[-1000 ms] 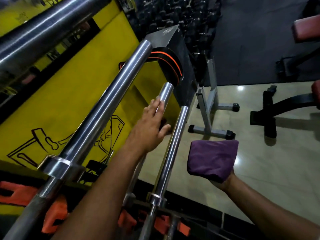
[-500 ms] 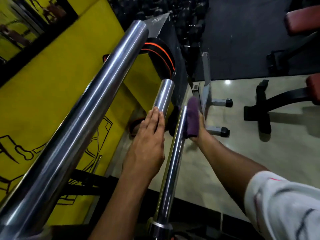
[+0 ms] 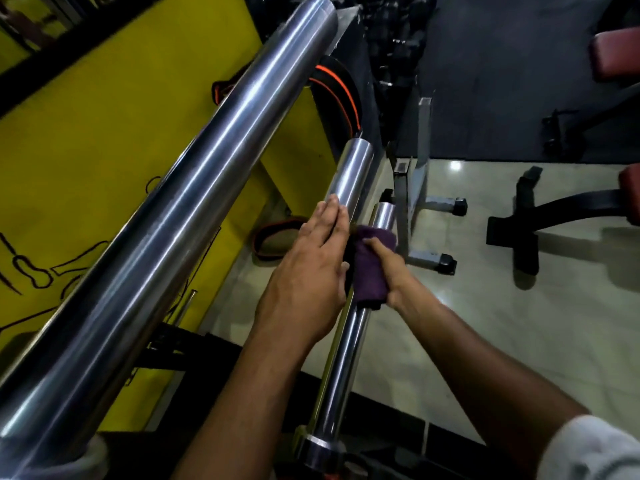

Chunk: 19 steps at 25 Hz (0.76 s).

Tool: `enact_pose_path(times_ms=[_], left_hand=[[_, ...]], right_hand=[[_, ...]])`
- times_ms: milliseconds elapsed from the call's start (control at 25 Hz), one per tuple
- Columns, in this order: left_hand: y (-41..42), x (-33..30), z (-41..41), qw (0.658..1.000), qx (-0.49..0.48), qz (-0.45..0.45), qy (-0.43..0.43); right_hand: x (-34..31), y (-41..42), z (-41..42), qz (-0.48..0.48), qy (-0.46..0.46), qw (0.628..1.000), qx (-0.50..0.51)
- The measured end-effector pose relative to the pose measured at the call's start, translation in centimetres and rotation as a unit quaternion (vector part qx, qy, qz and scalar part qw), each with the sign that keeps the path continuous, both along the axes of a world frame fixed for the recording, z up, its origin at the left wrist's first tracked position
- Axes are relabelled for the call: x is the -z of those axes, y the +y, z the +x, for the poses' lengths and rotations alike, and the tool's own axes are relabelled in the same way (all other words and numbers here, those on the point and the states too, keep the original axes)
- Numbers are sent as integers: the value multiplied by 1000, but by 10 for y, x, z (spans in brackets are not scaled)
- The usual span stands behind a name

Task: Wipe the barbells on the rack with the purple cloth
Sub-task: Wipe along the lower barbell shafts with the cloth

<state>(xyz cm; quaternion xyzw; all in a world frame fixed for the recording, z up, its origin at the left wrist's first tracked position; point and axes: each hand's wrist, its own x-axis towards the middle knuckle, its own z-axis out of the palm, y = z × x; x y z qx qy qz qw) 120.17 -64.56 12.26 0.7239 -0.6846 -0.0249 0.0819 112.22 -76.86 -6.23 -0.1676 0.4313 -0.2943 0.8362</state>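
Three steel barbell sleeves slant up from the lower left. The thickest-looking barbell [image 3: 180,209] is nearest the camera on the left. On the middle barbell [image 3: 351,174] my left hand [image 3: 308,275] rests flat, fingers straight. The thin right barbell [image 3: 341,368] has the purple cloth [image 3: 369,271] wrapped round it near its far end. My right hand [image 3: 393,271] grips the cloth round that bar, thumb across the top.
A yellow wall [image 3: 86,140] with black drawings runs along the left. Black-and-orange belts [image 3: 337,95] hang by a dark rack post. On the tiled floor stand a grey metal stand [image 3: 420,202] and a black bench base [image 3: 526,233], with red pads at the right edge.
My right hand brought the cloth from the free air onto the thin bar and wrapped it round. The cloth now sits lower along the bar. My left hand stayed on the middle bar.
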Motion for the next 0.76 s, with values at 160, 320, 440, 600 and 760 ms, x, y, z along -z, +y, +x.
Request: enact_pose_path(times_ms=[160,320,440,600,760], left_hand=[[1,-5,3,998,-3,-2,60],[-1,-5,4,999,-6,-4,46],[0,-4,2,999,-8,-3,32],[-2,-2,1,1000,-8,-9,19],[-2,-3,2,1000,-13,-3,13]], right_hand=[[-15,-70,0,-28,10,998,47],[-5,-60,-1,-16,-87,994,60],[8,-3,-3,9,-122,992,30],[12,57,-6,-6,-56,998,-8],[15,59,-31,-43,-50,997,-36]])
